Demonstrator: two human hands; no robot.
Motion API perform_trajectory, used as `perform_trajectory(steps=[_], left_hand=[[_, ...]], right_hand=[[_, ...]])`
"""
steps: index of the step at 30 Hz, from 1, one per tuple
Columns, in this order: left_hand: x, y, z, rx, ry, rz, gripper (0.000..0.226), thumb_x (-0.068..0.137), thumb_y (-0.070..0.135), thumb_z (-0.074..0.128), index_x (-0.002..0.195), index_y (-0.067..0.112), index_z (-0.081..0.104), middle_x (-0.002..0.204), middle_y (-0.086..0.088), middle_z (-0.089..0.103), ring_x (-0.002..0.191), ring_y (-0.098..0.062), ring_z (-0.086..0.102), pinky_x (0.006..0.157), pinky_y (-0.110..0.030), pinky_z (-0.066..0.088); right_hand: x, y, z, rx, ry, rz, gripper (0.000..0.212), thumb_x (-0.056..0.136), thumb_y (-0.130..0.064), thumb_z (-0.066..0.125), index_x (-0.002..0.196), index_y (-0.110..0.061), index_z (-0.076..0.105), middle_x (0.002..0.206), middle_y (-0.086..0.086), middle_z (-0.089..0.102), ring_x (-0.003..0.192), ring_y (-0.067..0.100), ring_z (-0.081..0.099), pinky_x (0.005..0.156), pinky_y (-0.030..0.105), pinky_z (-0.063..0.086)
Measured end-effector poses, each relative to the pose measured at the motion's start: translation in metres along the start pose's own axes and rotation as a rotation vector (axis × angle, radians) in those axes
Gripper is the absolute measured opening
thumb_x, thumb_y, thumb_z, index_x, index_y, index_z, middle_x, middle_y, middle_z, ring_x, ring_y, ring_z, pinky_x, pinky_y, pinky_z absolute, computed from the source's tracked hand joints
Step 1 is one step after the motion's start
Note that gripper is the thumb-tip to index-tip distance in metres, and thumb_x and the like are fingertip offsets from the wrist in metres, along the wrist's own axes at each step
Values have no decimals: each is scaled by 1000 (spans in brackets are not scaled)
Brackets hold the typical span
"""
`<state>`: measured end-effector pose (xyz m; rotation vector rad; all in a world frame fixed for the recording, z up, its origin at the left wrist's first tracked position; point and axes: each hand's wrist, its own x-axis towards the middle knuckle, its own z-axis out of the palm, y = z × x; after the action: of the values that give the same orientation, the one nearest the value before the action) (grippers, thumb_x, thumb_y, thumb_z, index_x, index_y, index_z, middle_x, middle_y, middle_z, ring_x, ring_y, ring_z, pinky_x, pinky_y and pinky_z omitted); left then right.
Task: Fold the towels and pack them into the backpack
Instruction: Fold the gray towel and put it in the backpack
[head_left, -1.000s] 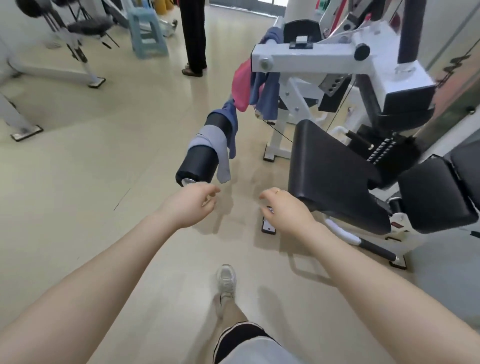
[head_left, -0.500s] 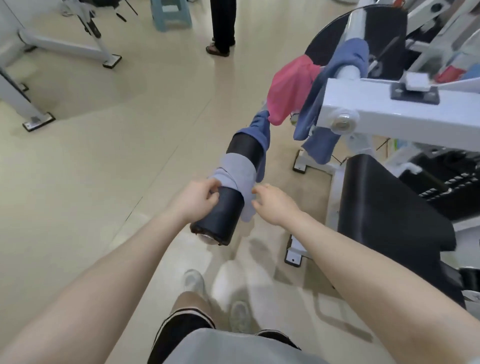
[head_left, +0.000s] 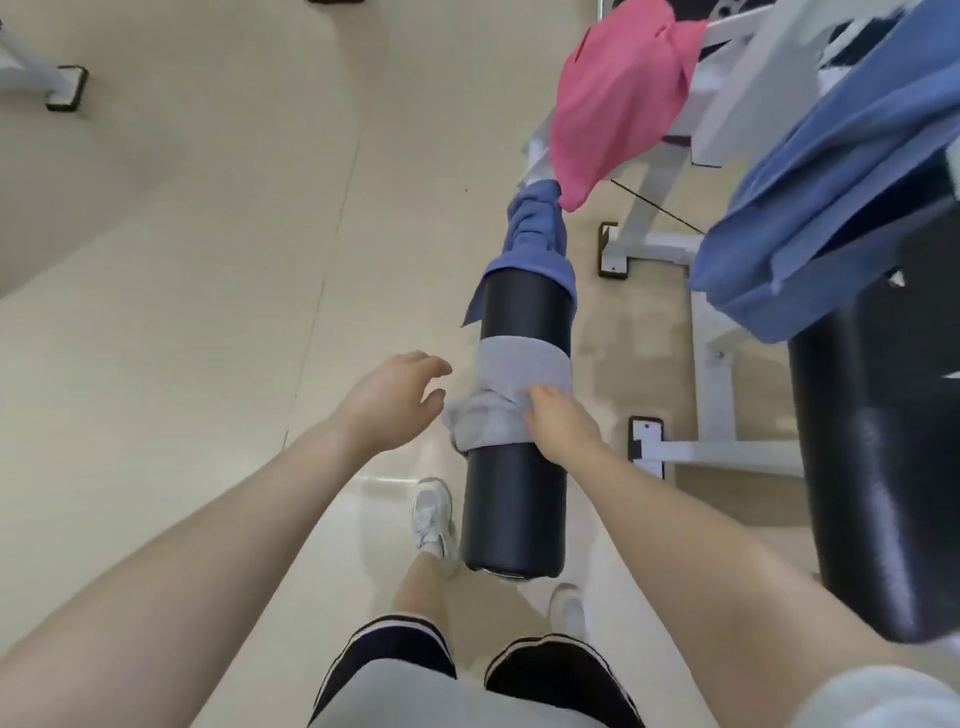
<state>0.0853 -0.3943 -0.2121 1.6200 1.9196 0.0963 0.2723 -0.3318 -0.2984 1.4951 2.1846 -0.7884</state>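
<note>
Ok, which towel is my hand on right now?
The gray towel wrapped round the black roller pad; the blue ones and the pink one hang untouched.

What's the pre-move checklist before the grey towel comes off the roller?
1. Right hand grip on grey towel: ok, fingers pinch its bunched edge.
2. Left hand on towel: not ok, open, just short of it.
3. Towel free of black roller: not ok, draped around it.
4. Blue towel apart from grey one: ok, bare roller between.
5. Pink towel clear: ok, hangs further up.
6. Backpack ready: cannot tell, not in view.
</note>
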Motion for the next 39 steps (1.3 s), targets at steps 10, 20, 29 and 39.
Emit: perform_trajectory(steps=[10,20,29,39], left_hand=[[45,-37,-10,56,-228,126,36,94,17,44,129,12,49,132,-4,52,121,-21,48,101,-29,37],[28,104,-19,39,-245,706,34,92,25,42,122,18,55,111,-1,61,104,-20,54,88,-29,41],[-88,252,59,-7,-448,1078,48,91,37,45,133,15,45,130,4,49,118,-5,39,94,-9,26],[-262,380,214,-191,-765,1135,10,90,20,54,85,13,59,82,-2,60,77,-13,53,77,-35,45]], right_hand=[[9,-15,14,-200,53,43,24,88,-3,48,112,-8,50,116,9,58,107,27,54,86,31,40],[-150,39,-59,569,393,117,17,96,-26,44,81,-24,34,69,-6,43,71,22,44,63,33,31],[-347,93,-8,762,825,221,9,89,-18,56,86,-19,47,67,-10,47,61,9,43,60,22,35],[-570,157,140,962,1002,759,24,84,-20,61,70,-32,46,67,-10,53,64,10,49,66,33,43]])
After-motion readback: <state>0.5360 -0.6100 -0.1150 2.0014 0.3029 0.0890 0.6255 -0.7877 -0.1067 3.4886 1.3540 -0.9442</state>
